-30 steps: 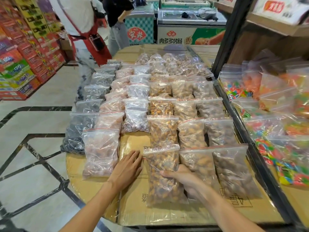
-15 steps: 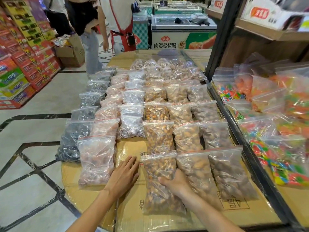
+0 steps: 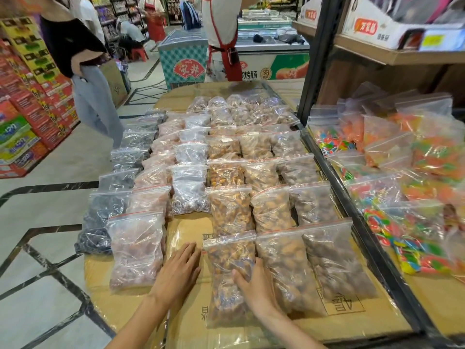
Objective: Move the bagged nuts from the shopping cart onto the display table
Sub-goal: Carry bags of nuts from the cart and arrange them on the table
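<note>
While the right hand [image 3: 254, 289] lies flat on the near bag of nuts [image 3: 230, 278], its fingers straight and not gripping, the left hand [image 3: 180, 270] rests open on the bare desk [image 3: 186, 230] just left of it. The bag looks already set down in its row, so this is the tidy-up step. Next, I think, both hands must lift off and go get another bag from the cart, which is out of view.

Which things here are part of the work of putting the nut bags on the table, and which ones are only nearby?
Part of the job:
- front nut bag, under the right hand
- left hand, flat on the cardboard-covered display table
- rows of nut bags already laid out

Only nearby:
- candy bags
- freezer
- red boxes
</note>
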`<action>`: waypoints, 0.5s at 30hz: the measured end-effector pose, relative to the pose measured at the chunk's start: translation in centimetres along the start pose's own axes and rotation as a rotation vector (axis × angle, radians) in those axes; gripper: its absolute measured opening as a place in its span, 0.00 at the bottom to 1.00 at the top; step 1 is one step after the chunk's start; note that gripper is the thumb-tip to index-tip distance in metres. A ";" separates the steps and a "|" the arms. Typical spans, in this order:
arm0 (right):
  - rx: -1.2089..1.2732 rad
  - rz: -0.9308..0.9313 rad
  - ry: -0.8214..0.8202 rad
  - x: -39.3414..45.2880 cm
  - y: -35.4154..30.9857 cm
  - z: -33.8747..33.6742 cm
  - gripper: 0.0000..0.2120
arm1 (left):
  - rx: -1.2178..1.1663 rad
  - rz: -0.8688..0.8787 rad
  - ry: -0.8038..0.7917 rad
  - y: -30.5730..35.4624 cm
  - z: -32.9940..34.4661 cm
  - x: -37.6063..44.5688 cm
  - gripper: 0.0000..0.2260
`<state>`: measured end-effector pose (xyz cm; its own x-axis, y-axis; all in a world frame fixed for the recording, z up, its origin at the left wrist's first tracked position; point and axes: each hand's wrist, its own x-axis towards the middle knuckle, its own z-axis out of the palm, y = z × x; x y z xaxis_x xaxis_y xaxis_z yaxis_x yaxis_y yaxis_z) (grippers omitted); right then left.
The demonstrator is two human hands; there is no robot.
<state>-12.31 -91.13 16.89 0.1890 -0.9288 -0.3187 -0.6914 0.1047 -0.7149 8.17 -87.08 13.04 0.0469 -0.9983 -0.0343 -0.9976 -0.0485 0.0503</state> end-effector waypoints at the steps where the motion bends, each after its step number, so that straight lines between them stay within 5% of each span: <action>1: 0.002 -0.008 -0.006 0.0 0.0 -0.1 0.31 | 0.006 -0.013 -0.003 0.1 0.0 -0.2 0.32; 5: 0.013 -0.038 -0.090 -0.5 -0.3 -0.7 0.33 | 0.024 -0.054 0.011 0.4 -0.1 -0.3 0.32; 9: 0.122 -0.191 -0.103 -2.0 -0.6 -5.4 0.25 | -0.233 -0.245 0.242 2.8 -2.0 1.2 0.26; 12: 0.180 -0.252 0.059 0.8 -0.3 -11.3 0.17 | -0.518 -0.316 0.450 7.6 -5.5 4.8 0.13; 15: 0.124 -0.275 0.292 6.5 1.9 -16.8 0.13 | -0.756 -0.359 0.422 13.5 -7.8 9.9 0.10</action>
<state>-24.12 -102.92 23.95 0.1374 -0.9879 0.0715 -0.5501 -0.1361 -0.8240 -4.46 -97.84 21.19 0.5080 -0.8415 0.1840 -0.6281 -0.2158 0.7476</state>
